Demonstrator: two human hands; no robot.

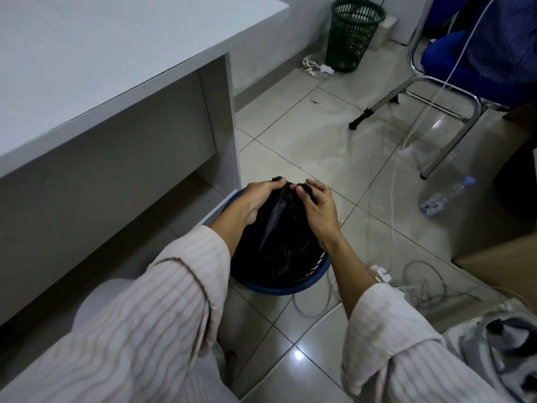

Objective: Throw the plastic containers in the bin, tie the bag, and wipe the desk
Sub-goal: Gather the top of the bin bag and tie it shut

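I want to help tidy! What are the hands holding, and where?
Both the left hand and the right hand grip the gathered top of the black plastic bag in the blue bin.

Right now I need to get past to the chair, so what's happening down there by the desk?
A person in a striped shirt is bent over a blue bin on the floor beside the white desk. Both hands grip the gathered top of the black bag inside it: the left hand and the right hand pinch the plastic close together, as if tying it. No knot shows yet. A plastic bottle lies on the tiles near the blue chair, and cables trail across the floor.
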